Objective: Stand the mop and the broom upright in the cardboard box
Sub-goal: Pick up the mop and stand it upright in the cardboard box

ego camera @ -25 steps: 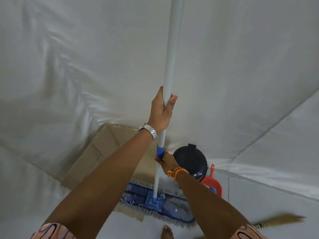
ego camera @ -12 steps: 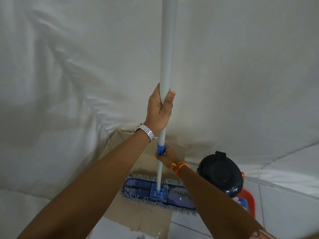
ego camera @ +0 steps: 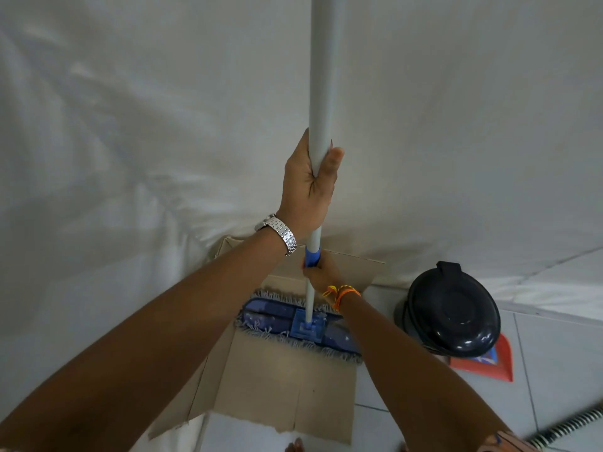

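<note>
I hold a mop upright by its grey pole (ego camera: 321, 76). My left hand (ego camera: 308, 187), with a metal watch on the wrist, grips the pole high up. My right hand (ego camera: 321, 272), wearing orange string bracelets, grips it lower, just under the blue collar. The flat blue mop head (ego camera: 300, 324) with grey fringe hangs over the open cardboard box (ego camera: 280, 386), whose near flap lies spread towards me. A striped broom handle (ego camera: 567, 427) lies on the floor at the lower right, mostly out of frame.
A black lidded bin (ego camera: 452, 313) stands right of the box, with a red dustpan (ego camera: 489, 363) partly under it. White sheeting covers the wall behind and the left floor. Pale tiles show at the right. My toes peek in at the bottom edge.
The mop has moved over the box and the view has shifted left and closer. The bin and dustpan now sit further right. Both hands keep the same grip on the pole.
</note>
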`<state>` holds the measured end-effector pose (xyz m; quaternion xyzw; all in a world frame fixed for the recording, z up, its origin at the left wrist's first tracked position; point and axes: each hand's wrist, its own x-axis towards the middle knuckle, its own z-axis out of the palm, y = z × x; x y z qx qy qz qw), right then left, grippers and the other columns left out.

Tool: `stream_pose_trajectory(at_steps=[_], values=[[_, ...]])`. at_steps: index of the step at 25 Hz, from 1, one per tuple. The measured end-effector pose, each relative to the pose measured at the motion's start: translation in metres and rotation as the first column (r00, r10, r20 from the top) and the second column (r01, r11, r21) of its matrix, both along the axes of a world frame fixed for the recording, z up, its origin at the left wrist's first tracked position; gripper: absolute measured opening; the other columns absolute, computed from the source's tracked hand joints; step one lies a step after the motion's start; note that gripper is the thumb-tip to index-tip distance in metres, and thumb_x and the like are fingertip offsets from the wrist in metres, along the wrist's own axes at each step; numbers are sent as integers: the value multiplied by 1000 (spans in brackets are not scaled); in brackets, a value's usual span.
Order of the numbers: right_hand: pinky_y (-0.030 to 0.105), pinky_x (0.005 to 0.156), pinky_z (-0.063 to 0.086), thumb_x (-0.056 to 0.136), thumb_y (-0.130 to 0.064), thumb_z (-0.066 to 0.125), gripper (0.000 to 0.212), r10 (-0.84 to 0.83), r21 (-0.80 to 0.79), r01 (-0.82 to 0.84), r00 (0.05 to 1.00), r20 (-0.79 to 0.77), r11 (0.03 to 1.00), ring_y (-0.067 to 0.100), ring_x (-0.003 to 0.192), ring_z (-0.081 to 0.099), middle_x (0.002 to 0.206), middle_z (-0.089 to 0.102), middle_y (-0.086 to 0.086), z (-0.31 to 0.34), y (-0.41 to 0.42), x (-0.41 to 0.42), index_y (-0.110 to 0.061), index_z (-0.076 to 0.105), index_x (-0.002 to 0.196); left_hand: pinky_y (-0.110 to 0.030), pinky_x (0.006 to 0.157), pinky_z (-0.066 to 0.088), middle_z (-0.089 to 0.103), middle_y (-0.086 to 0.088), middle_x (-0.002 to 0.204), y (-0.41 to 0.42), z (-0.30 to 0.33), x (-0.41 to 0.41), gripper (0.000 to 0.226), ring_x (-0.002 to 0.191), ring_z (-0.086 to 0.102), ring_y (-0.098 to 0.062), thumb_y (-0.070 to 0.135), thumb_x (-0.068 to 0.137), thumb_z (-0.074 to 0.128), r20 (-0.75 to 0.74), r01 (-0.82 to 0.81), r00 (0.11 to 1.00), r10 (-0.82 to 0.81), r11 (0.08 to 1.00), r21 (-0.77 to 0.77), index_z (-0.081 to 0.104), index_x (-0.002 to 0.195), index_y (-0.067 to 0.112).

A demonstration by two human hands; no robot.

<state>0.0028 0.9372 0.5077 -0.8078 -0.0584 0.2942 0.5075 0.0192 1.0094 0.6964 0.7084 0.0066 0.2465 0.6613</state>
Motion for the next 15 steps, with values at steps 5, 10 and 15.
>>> stream_pose_trajectory(at_steps=[5,10,15], values=[[34,61,39,75,9,52,15,-36,-18,36,999,-34,999,24,68,46,70,49,18,-21,21,15,-5,52,73,-24,38,38,40,3,54,22,-20,15,21,41,38,-16,35,94,53,-18,35,999,-35,999,1,44,88,17],[36,68,39,77,6,52,12,5,-34,-6,999,-48,999,24,70,47,73,51,17,-37,35,35,-6,53,76,-24,41,40,43,3,55,39,-34,38,31,40,41,-13,43,95,61,-44,-37,998,39,998,42,45,92,16],[34,68,41,80,5,54,11,-15,-7,15,1000,-14,1000,25,69,48,73,51,16,-50,39,52,-6,52,78,-29,41,39,41,-2,52,47,-41,63,55,43,39,-22,64,86,43,-45,4,999,-1,998,71,43,95,10]])
